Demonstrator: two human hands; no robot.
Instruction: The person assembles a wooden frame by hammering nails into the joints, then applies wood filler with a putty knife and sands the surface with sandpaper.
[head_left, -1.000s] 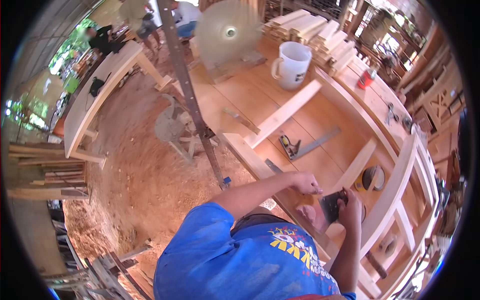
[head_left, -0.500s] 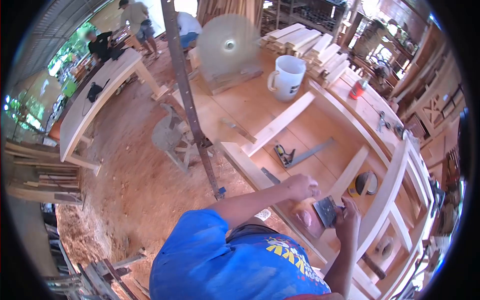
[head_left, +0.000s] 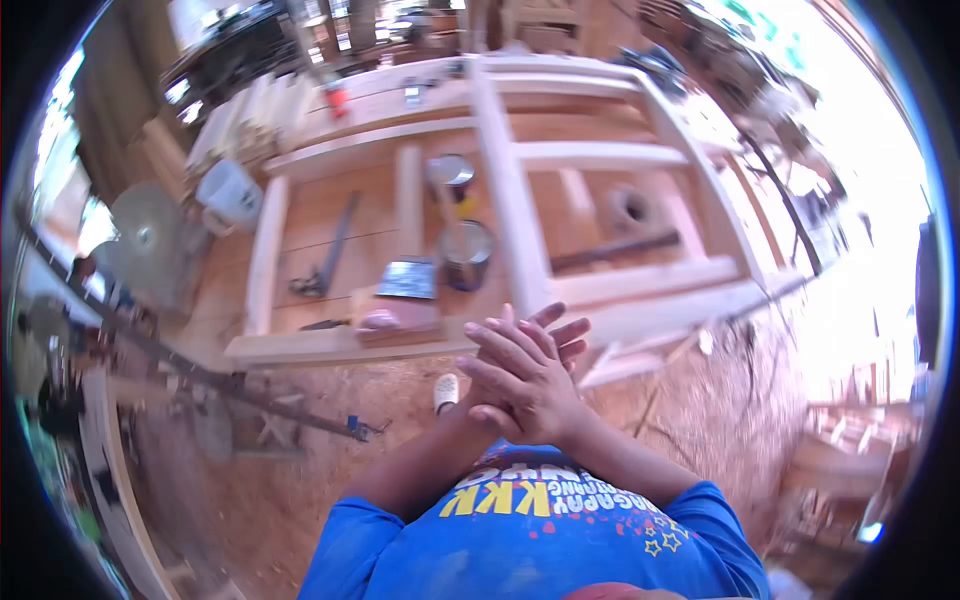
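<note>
My right hand [head_left: 535,385] lies across my left hand [head_left: 572,335] in front of my chest, palms together. The fingers of both hands are stretched out with gaps between them. Much of the left hand is hidden under the right, and I see no tool in either one. Just ahead, a flat metal scraper blade [head_left: 407,279] rests against a small board [head_left: 415,327] with a lump of pink putty [head_left: 382,320] on it. The board sits near the front rail of a wooden frame [head_left: 300,347]. Two open cans [head_left: 467,252] stand behind, with a light strip across them.
Inside the frame lie a combination square [head_left: 335,250] and a dark bar [head_left: 625,250]. A roll of tape [head_left: 630,208] is further right. A white jug [head_left: 230,197] stands at the left, beside a round disc [head_left: 150,238]. A long perforated metal bar [head_left: 200,370] crosses the left side.
My right hand has let go of the scraper, which now lies by the putty. Both hands have come back and together before my chest. The view has turned right.
</note>
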